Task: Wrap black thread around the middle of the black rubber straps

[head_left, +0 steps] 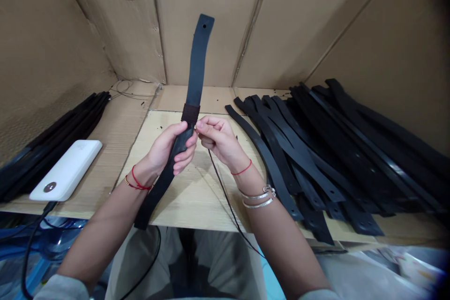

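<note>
No legible text anywhere; perhaps a faint, unreadable mark on the white power bank (66,168).

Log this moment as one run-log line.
left hand: gripping long black strap upright | right hand: fingers pinched beside its dark brown wound band | right: pile of black straps | left: white rectangular power bank

The bench (116,145) carried a cardboard sheet (186,206) at centre. A strap pile (333,159) lay at 3 o'clock, a strap bundle (52,145) at 9 o'clock, and a power bank (66,168) at 8 o'clock. A cord (225,194) crossed the edge at 6 o'clock.
</note>
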Demonstrator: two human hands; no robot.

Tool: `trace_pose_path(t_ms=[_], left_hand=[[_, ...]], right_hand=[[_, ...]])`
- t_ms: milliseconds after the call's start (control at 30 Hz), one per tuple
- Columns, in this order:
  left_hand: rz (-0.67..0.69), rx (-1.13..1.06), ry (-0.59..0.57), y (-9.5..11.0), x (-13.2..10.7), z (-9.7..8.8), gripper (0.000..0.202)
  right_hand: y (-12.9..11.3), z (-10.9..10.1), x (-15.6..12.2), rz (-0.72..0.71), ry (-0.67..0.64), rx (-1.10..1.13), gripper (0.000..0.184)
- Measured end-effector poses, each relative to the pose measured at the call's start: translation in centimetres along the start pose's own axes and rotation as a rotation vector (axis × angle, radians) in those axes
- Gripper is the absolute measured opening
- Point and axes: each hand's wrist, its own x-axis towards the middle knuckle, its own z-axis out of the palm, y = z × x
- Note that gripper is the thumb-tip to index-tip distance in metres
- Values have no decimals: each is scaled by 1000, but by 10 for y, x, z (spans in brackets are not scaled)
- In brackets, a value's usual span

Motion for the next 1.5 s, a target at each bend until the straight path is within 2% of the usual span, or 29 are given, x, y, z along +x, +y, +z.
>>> trace_pose_path(t_ms=[67, 200, 300, 367, 433, 567, 633, 733, 800, 900, 1033, 1233, 1367, 1500], left_hand=[[-3, -11, -56, 0, 0, 0, 58], [-34, -110, -152, -5, 0, 0, 70], [-106, -225, -281, -10, 2, 2, 71], [-140, -236, -326, -12, 3, 4, 72], [-118, -153, -244, -13, 3, 7, 72], [-25, 242, 136, -13, 3, 10, 55], [11, 414, 272, -11, 3, 9, 45], [76, 545, 393, -8, 4, 6, 40], [92, 554, 422, -6, 5, 5, 38], [117, 437, 399, -4, 5, 5, 36], [185, 257, 313, -3, 5, 8, 33], [229, 164, 229, -8, 8, 6, 32], [193, 123, 158, -12, 8, 4, 38], [110, 3, 9, -12, 5, 5, 47]], right_hand=[[1, -2, 0, 8, -14, 4, 39], [3, -7, -1, 55, -118, 83, 57], [4, -11, -4, 105, -244, 79, 56], [5, -13, -4, 115, -270, 61, 56], [5, -13, -4, 102, -245, 53, 54], [2, -11, -2, 70, -98, 51, 46], [0, -10, -1, 59, -23, 38, 43], [-2, -10, 0, 25, 17, 4, 38], [-3, -10, 1, 10, 9, 7, 36], [-3, -8, 2, 11, -16, 41, 34], [-3, -5, 1, 5, 6, 29, 31], [-4, -2, 0, -25, 50, -6, 31], [-3, -6, 0, -37, 11, 0, 33], [-5, -9, -3, 1, -104, 34, 43]])
